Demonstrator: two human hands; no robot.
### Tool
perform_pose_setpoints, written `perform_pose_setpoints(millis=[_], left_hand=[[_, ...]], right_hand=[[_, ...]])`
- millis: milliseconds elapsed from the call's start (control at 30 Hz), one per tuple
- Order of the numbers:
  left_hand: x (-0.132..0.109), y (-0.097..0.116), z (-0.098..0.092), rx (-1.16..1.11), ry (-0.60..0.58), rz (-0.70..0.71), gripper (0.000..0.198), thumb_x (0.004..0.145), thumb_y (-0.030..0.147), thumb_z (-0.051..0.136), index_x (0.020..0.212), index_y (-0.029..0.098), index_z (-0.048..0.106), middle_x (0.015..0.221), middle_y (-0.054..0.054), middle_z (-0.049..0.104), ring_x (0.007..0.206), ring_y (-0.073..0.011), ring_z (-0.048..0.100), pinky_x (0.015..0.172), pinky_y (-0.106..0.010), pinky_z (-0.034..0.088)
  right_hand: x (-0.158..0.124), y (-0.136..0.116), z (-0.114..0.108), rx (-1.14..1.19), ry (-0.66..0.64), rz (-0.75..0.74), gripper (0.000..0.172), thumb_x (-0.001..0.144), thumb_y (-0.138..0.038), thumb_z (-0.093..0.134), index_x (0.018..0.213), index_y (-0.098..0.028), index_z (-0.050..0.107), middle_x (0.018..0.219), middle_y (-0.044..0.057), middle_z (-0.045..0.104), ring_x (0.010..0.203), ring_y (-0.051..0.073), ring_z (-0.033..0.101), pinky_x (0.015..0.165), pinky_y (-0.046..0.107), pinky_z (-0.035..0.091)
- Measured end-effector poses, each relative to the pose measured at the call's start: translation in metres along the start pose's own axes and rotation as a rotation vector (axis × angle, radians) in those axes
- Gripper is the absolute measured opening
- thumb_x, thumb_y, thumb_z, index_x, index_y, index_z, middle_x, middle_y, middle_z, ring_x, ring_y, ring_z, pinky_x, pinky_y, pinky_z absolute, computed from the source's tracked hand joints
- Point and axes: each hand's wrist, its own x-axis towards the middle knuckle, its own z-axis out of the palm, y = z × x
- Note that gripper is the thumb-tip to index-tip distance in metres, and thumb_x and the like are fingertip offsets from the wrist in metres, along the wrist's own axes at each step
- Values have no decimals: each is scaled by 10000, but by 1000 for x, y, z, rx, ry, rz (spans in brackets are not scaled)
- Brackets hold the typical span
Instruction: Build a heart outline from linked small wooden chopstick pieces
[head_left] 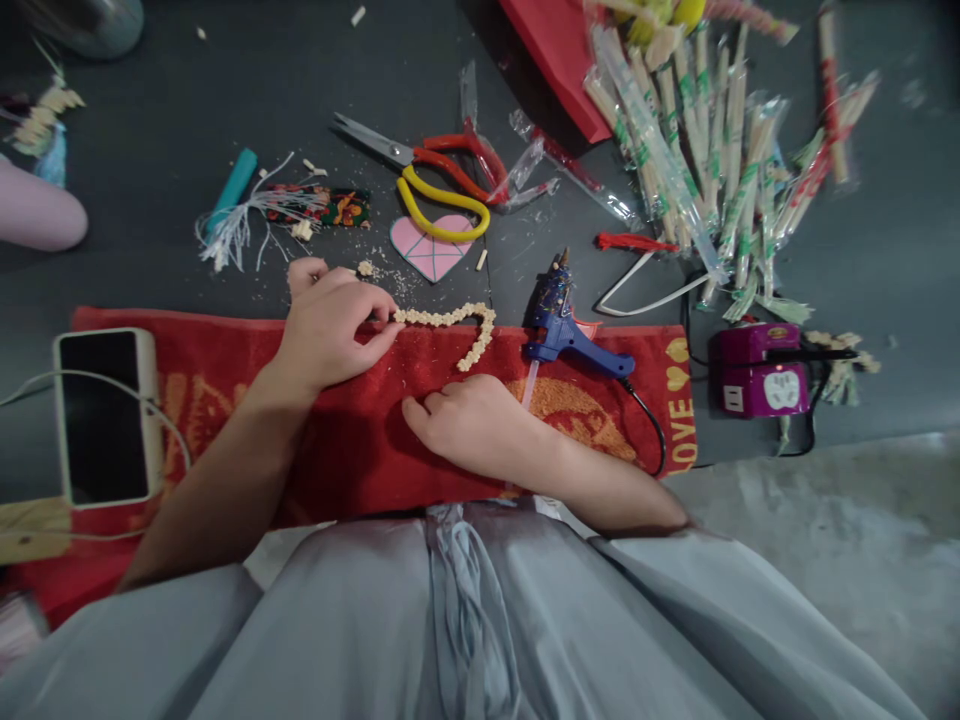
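My left hand [334,325] pinches the left end of a cream-coloured knobbly chain [442,317] between thumb and forefinger. From there the chain runs right and hooks back toward me over the edge of a folded red towel [352,440]. My right hand [476,425] rests on the towel below the chain's free end, apart from it, with fingers curled; whatever they hold, if anything, is hidden. Right of the chain, a blue glue gun [559,325] lies with a glue stick protruding from its back. Beyond the chain is a pink paper heart [435,245], partly under yellow-and-red-handled scissors [442,190].
A phone [105,415] with a white cable lies at the left. A teal cylinder [232,185] and white tassel threads [244,225] lie beyond my left hand. Many wrapped sticks [697,150] cover the far right, near a purple power adapter [761,370] and the glue gun's cord.
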Motion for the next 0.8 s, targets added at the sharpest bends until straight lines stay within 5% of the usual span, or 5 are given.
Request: perform_pose_setpoints(millis=[800], left_hand=[[3, 6, -5, 27, -61, -66, 259, 943, 450, 497, 781, 256, 552, 826, 22, 711, 850, -207, 586, 1022, -561, 341]], right_hand=[[0, -1, 2, -5, 17, -6, 281, 997, -39, 415, 1083, -99, 676, 825, 104, 769, 792, 210, 751, 515, 325, 221]])
